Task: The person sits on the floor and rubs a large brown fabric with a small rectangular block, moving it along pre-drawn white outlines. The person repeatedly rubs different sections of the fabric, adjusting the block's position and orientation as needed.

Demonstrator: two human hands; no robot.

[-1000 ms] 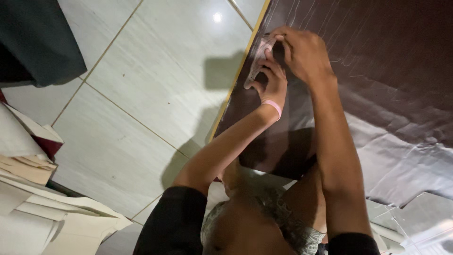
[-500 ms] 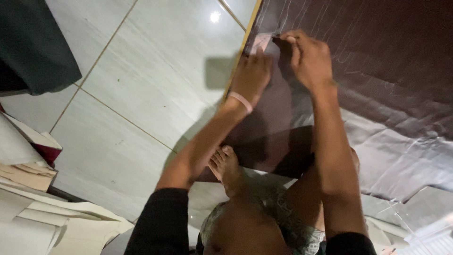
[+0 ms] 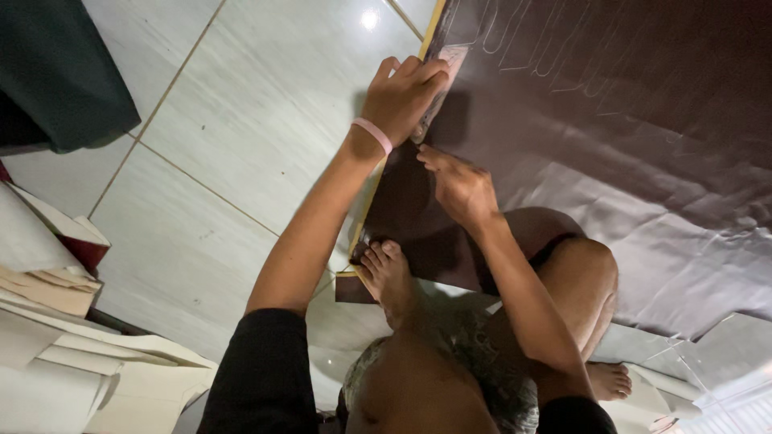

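Both hands press brown fabric [image 3: 611, 112]: left [image 3: 400, 96] fingers curled on template [image 3: 441, 88], right [image 3: 461, 186] flat.

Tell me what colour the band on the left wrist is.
The wristband is light pink, seen clearly in the head view just below the left hand.

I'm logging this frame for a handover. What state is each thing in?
dark brown sheet: spread flat on the floor, creased, pale outlines drawn on it.
template piece: pressed on the sheet's edge under the left hand.
right hand: fingertips on the sheet, tool not discernible.
foot: resting on the sheet's corner.
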